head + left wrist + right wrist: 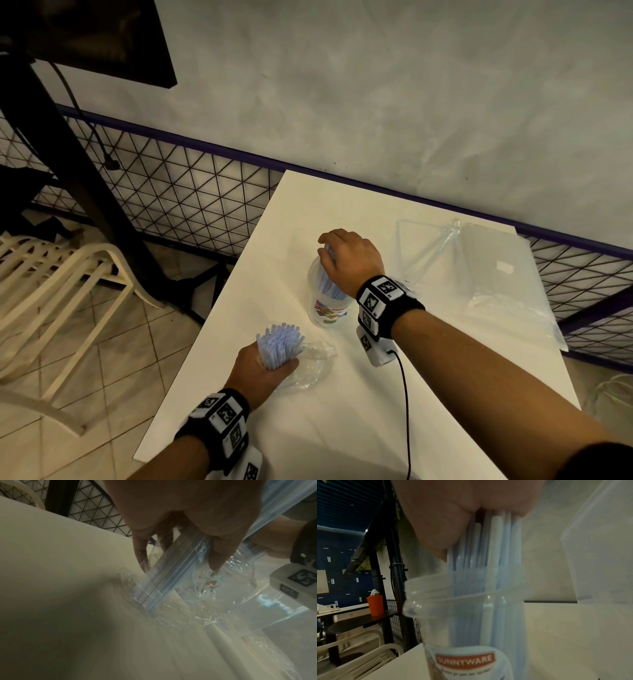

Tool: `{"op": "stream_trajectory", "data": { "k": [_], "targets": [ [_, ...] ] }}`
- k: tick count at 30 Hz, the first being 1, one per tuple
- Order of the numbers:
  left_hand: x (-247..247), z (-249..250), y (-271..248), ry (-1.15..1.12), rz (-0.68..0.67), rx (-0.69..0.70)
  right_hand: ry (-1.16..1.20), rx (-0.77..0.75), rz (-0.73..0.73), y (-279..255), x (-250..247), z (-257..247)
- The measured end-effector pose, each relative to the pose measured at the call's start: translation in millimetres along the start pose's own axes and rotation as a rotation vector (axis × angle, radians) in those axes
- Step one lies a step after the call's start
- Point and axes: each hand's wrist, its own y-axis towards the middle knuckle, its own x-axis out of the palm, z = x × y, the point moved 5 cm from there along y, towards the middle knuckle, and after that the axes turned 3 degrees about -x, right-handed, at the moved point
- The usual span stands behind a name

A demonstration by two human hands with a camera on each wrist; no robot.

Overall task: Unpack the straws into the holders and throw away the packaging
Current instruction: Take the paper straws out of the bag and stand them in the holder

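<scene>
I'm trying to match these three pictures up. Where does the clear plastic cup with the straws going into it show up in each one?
Head: the cup stands mid-table, under the right hand.
Left wrist: not clearly visible; the left hand grips a straw bundle in crinkled wrapping.
Right wrist: the cup fills the centre, label at the bottom, straws above.
Shared landmark: the white table.

Both forearms are bare, no sleeves. Each wrist has a chunky black wristband (394, 305) with white square tiles printed with black-and-white fiducial markers. The left wristband (219, 425) looks the same. A white boxy camera module (375, 349) hangs under the right wrist, marker tag on it, with a thin black cable (406, 411) trailing back.
</scene>
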Motion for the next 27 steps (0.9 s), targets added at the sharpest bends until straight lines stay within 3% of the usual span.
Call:
{"op": "stream_trajectory", "data": {
  "k": [10, 12, 17, 19, 21, 24, 27],
  "targets": [
    [-0.1, 1.6, -1.7, -0.010, 0.006, -0.023, -0.161, -0.054, -0.257, 1.8, 2.5, -5.2],
    [-0.7, 1.6, -1.8, -0.002, 0.010, -0.025, -0.103, -0.086, -0.219, 0.0, -3.5, -11.9],
    [-0.5, 2.8, -3.2, 0.018, 0.008, -0.026, 0.011, -0.164, 0.078, -18.2, -38.6, -30.0],
    [-0.3, 2.3, -3.0, 0.011, 0.007, -0.025, 0.098, -0.228, 0.104, -31.3, -45.3, -36.5],
    [0.2, 2.6, -3.4, 0.000, 0.000, -0.031, 0.298, -0.301, -0.007, -46.4, -40.3, -42.9],
    [0.9, 3.5, -3.6, -0.018, -0.017, -0.034, 0.514, -0.265, -0.343, -72.4, -17.9, -48.0],
    [2.8, 5.7, -3.0, -0.023, -0.049, -0.024, 0.589, -0.219, -0.438, -88.9, 3.3, -48.8]
  ]
}}
